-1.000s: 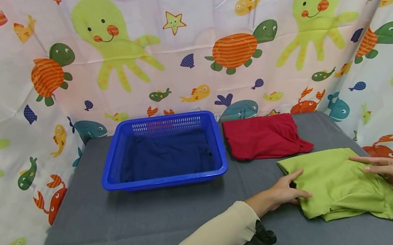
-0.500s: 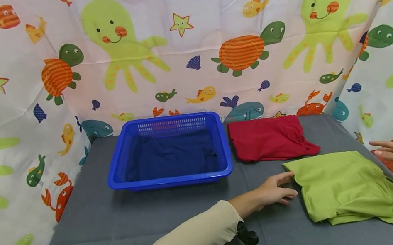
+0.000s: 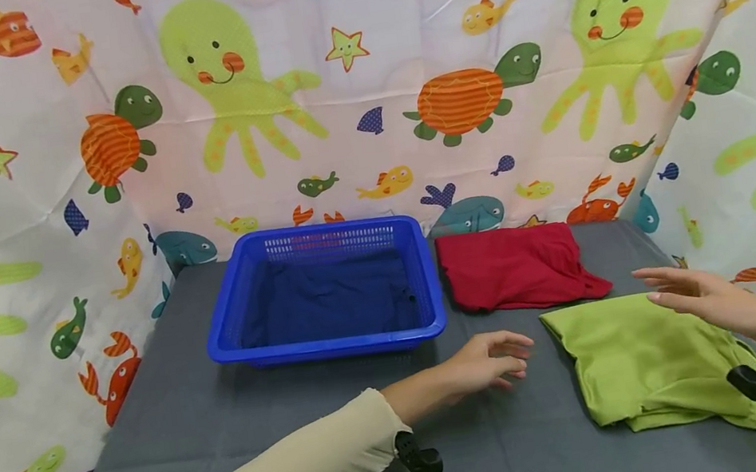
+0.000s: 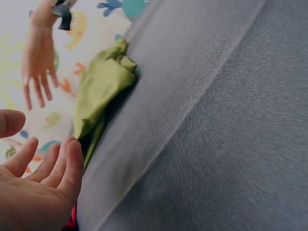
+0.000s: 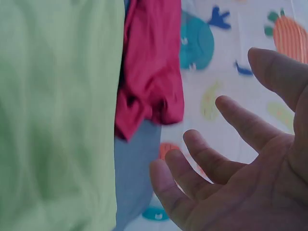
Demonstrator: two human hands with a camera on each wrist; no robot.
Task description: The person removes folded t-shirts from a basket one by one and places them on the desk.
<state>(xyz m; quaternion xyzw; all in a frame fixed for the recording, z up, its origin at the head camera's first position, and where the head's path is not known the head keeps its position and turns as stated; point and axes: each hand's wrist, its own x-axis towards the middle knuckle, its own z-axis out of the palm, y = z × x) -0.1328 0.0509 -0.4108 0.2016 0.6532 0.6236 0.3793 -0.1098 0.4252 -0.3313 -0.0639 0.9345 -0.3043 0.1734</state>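
Note:
A folded lime-green cloth, perhaps a garment [image 3: 657,366], lies at the right front of the grey table. My left hand [image 3: 483,364] hovers left of it with loosely bent fingers and holds nothing. Above the cloth's right side is my right hand [image 3: 714,302], its fingers extended and apart from the fabric. In the right wrist view the spread fingers of the right hand [image 5: 231,163] have nothing between them, with the green cloth [image 5: 57,115] beside them. A folded red cloth [image 3: 516,266] rests behind the green one.
A blue plastic basket [image 3: 328,346] stands at the back, left of the red cloth, with a dark blue cloth [image 3: 329,299] inside. Curtains [image 3: 364,133] printed with sea animals enclose the grey table [image 3: 232,434] at the back and sides.
Both hands have let go of the green cloth. The left hand has drawn away to the left; the right hand lifted off rightward, then came back over the cloth's right side.

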